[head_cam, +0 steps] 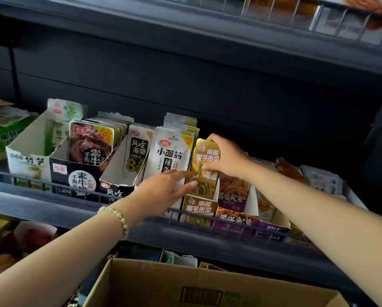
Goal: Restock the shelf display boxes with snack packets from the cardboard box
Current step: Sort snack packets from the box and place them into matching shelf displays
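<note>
Brown cardboard box (152,284) below gold packets (205,151)

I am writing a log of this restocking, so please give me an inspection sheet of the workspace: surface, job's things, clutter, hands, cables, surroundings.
Surface: dark shelf with a wire front rail, display boxes in a row.
Job's things: gold packets upright in the gold display box; cardboard box below the shelf, contents hidden.
Clutter: nothing seen.
Hands: right hand grips the gold packets' tops; left hand, fingers straight, touches their front.
Cables: nothing seen.
Surroundings: white packets left of the gold display box, purple display box right of it; upper shelf above; beaded bracelet on the left wrist.
</note>
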Motion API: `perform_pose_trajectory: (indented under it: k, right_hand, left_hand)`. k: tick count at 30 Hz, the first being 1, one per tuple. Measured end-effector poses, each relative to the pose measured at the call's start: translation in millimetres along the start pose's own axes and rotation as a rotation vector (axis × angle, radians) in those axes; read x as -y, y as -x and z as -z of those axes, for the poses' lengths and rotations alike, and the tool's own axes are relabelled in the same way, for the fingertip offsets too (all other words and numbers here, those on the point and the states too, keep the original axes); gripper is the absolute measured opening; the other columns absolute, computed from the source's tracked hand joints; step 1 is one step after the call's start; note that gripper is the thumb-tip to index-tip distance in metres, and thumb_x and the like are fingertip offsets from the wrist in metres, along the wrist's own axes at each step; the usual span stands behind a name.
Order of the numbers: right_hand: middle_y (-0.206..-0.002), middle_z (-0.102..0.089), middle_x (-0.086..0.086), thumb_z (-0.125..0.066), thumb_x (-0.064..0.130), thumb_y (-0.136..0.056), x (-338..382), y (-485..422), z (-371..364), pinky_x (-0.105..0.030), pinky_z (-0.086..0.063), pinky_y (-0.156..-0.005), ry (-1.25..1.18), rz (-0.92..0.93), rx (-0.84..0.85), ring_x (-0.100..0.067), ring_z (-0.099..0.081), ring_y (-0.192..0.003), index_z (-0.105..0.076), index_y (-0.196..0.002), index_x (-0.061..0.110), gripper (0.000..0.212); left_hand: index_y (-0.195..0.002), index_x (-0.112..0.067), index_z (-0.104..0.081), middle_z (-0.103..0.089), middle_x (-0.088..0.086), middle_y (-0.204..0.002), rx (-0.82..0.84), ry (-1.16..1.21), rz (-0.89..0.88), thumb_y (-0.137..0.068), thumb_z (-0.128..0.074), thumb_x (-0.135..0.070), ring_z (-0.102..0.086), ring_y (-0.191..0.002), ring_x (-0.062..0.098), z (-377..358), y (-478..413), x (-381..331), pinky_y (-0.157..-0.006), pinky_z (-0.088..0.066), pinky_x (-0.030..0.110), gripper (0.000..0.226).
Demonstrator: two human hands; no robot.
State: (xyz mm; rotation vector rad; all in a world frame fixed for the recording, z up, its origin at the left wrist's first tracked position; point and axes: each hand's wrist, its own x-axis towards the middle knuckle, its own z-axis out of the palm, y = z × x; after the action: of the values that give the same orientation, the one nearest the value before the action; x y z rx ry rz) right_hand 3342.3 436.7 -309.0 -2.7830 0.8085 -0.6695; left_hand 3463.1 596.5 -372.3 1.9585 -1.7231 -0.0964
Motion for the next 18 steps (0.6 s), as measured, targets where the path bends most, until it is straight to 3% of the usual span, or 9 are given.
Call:
perform_pose_trajectory:
  k: [4,8,14,18]
  right_hand:
    - [-0.111,-0.059,-0.001,-0.085,0.033,-0.065,-0.6,-0.6,0.3,-0.036,-0.048,-0.082,0.118,0.025,0.029,-0.022,-0.057,-0.100,-0.048,-0.118,0.028,0.064]
    - [-0.122,-0.052,0.002,-0.081,0.031,-0.073,2.8,5.5,4.4,-0.025,-0.027,-0.085,0.252,0.078,0.073,-0.018,-0.045,-0.111,-0.044,-0.129,0.025,0.067]
    - [-0.123,-0.046,0.002,-0.081,0.032,-0.071,-4.3,3.7,-5.5,-0.033,-0.029,-0.095,0.263,0.114,-0.014,-0.019,-0.040,-0.116,-0.047,-0.130,0.027,0.068]
    - [-0.134,-0.040,0.002,-0.078,0.033,-0.077,-7.3,11.9,-5.5,-0.036,-0.029,-0.100,0.253,0.112,-0.036,-0.021,-0.036,-0.122,-0.042,-0.141,0.027,0.074]
  left_hand:
    - [-0.135,-0.039,-0.045,-0.053,-0.008,-0.125,0.002,-0.019,-0.020,-0.086,-0.038,-0.067,-0.059,-0.094,0.007,-3.0,1.4,3.9,-0.088,-0.054,0.037,0.057]
    - [-0.109,-0.040,-0.057,-0.055,-0.013,-0.105,0.003,0.006,-0.021,-0.085,-0.049,-0.064,-0.057,-0.092,0.006,-7.9,2.3,9.5,-0.083,-0.055,0.035,0.035]
    - [-0.096,-0.039,-0.054,-0.054,-0.015,-0.106,-0.028,0.002,-0.021,-0.085,-0.057,-0.057,-0.056,-0.096,0.007,-11.9,-0.3,12.5,-0.081,-0.052,0.032,0.022]
    - [-0.104,-0.036,-0.057,-0.053,-0.014,-0.107,-0.033,0.000,-0.013,-0.087,-0.056,-0.055,-0.056,-0.097,0.009,-12.0,1.3,11.0,-0.082,-0.052,0.033,0.025]
